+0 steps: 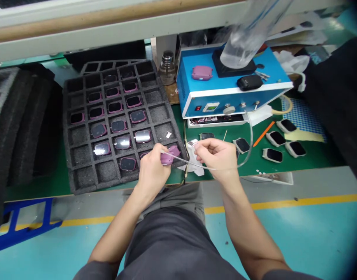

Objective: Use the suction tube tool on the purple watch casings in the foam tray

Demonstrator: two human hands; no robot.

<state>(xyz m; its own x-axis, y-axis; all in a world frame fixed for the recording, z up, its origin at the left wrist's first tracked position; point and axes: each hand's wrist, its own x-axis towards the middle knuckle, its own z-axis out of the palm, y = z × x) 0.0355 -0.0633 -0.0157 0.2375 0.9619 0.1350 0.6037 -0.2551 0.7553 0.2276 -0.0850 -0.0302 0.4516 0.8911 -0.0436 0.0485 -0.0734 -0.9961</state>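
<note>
My left hand (153, 167) is closed around a purple watch case (170, 155), above the near right corner of the foam tray (105, 171). A thin clear tube (248, 151) loops from the front of the blue machine, crosses my right wrist and ends at the fingers of my left hand. My right hand (217, 155) has thumb and forefinger pinched together; what they hold is too small to make out. Just left of those fingertips lies a crumpled white tissue (196, 167). Purple-framed watches (118, 125) sit in many of the tray's compartments.
The blue machine (225, 99) carries a purple case (202, 72), a black object (250, 82) and a clear cylinder (239, 46). White-framed watches (272, 154) and an orange stick (263, 134) lie to the right. A glass bottle (167, 68) stands behind; stacked foam trays (27, 116) at left.
</note>
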